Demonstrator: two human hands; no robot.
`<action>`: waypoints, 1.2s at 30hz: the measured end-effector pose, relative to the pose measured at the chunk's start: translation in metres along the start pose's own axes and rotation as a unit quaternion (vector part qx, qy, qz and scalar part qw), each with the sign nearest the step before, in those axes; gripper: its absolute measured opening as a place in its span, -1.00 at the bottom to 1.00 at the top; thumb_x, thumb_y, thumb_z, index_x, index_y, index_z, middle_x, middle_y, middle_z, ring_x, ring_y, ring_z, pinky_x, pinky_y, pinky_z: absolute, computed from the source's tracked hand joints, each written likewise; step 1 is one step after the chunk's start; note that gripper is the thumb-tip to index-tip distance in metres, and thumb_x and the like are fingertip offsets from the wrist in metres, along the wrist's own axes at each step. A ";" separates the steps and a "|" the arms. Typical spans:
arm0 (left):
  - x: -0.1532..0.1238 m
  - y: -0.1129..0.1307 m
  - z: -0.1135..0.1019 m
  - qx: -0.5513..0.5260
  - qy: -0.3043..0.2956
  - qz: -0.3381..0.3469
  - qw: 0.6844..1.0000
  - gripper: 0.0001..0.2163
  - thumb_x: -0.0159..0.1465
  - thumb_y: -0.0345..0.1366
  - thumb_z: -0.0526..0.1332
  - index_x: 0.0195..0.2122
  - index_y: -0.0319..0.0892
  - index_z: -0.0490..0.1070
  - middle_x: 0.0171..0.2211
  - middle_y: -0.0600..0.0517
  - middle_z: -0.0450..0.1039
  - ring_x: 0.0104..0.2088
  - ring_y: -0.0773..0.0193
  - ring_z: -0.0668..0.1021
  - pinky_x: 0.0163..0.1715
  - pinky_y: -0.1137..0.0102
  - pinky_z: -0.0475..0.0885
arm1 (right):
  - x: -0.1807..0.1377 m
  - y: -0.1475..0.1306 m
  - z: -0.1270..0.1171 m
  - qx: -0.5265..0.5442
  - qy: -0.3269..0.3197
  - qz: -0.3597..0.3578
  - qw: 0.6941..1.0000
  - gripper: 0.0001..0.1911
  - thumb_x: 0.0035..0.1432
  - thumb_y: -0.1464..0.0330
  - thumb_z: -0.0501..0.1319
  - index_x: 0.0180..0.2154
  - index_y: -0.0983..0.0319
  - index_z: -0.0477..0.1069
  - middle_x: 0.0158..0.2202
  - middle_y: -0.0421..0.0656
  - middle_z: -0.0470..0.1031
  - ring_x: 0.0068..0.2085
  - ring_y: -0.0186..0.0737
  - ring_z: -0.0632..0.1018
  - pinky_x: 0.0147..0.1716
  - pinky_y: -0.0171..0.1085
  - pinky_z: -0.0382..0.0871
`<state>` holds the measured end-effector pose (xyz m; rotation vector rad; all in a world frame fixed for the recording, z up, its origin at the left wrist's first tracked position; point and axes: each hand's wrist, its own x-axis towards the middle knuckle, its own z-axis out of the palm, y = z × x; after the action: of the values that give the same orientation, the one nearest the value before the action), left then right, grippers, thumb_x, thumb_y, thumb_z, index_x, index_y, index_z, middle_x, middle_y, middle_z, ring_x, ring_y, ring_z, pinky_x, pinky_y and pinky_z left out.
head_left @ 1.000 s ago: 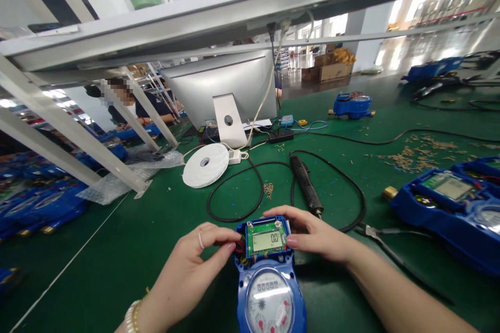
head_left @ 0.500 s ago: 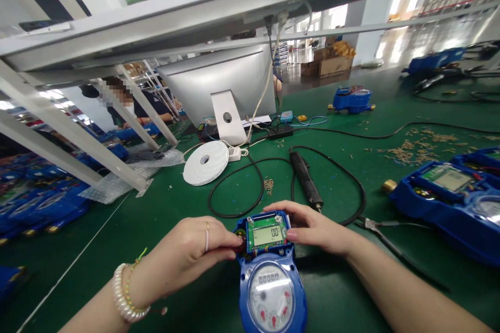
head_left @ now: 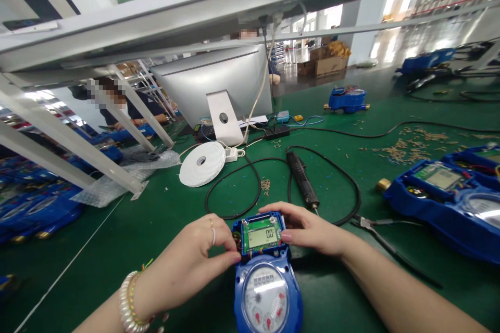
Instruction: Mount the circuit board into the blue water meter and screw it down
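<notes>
A blue water meter lies on the green mat right in front of me, its round dial toward me. A green circuit board with a small display sits in the meter's open top. My left hand grips the meter's left side, thumb and fingertips pinched at the board's left edge. My right hand curls over the meter's upper right corner, fingers on the board's top and right edges.
A black soldering iron with its looped cable lies just behind the meter. Pliers lie to the right. More open blue meters sit at far right. A white tape roll, a monitor back and a metal frame leg stand further back.
My left hand has slid forward along the meter's left side and its fingers have curled tighter at the board's edge. The right hand has hardly moved.
</notes>
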<state>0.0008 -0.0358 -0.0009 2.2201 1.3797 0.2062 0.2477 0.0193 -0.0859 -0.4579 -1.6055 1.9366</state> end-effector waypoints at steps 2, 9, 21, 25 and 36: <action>0.000 0.006 -0.001 0.001 -0.001 -0.042 0.999 -0.91 0.22 -0.27 0.22 -0.41 -0.10 0.49 -0.37 0.09 0.48 -0.29 0.27 0.49 -0.27 0.37 0.36 | 0.000 0.000 0.000 -0.004 0.001 -0.001 1.000 -0.45 0.11 0.29 0.30 0.11 0.24 0.24 0.06 -0.05 0.36 0.05 -0.12 0.40 0.05 -0.16 0.26; 0.003 0.008 0.000 0.040 0.010 -0.040 0.998 -0.92 0.23 -0.30 0.23 -0.38 -0.10 0.49 -0.40 0.10 0.49 -0.35 0.30 0.50 -0.31 0.41 0.36 | -0.001 -0.001 -0.001 -0.014 0.000 -0.005 1.000 -0.46 0.12 0.28 0.29 0.11 0.23 0.24 0.07 -0.06 0.34 0.07 -0.11 0.39 0.07 -0.15 0.24; 0.001 0.002 -0.016 0.102 -0.086 0.093 0.987 -0.80 0.34 -0.35 0.06 -0.19 -0.05 0.48 -0.29 0.06 0.52 -0.27 0.29 0.49 -0.24 0.42 0.36 | -0.001 0.001 -0.001 -0.012 0.004 -0.004 1.000 -0.45 0.10 0.27 0.30 0.09 0.26 0.24 0.02 -0.06 0.38 0.01 -0.13 0.43 0.04 -0.16 0.29; 0.011 0.008 -0.016 0.100 -0.088 0.024 0.991 -0.90 0.27 -0.30 0.16 -0.31 -0.05 0.48 -0.36 0.09 0.48 -0.36 0.30 0.49 -0.33 0.43 0.35 | -0.001 0.002 -0.001 -0.013 0.004 -0.006 1.000 -0.45 0.10 0.26 0.30 0.09 0.25 0.24 0.04 -0.07 0.37 0.03 -0.13 0.42 0.05 -0.15 0.28; 0.005 0.010 -0.017 0.130 -0.107 0.079 0.983 -0.84 0.31 -0.34 0.10 -0.24 -0.04 0.48 -0.27 0.06 0.45 -0.25 0.26 0.44 -0.22 0.38 0.32 | -0.002 0.000 0.001 -0.011 0.005 -0.005 1.000 -0.47 0.11 0.27 0.29 0.09 0.24 0.24 0.03 -0.08 0.37 0.03 -0.13 0.42 0.06 -0.15 0.27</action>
<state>0.0046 -0.0296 0.0181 2.4831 1.1714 -0.1636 0.2486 0.0178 -0.0860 -0.4656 -1.6227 1.9072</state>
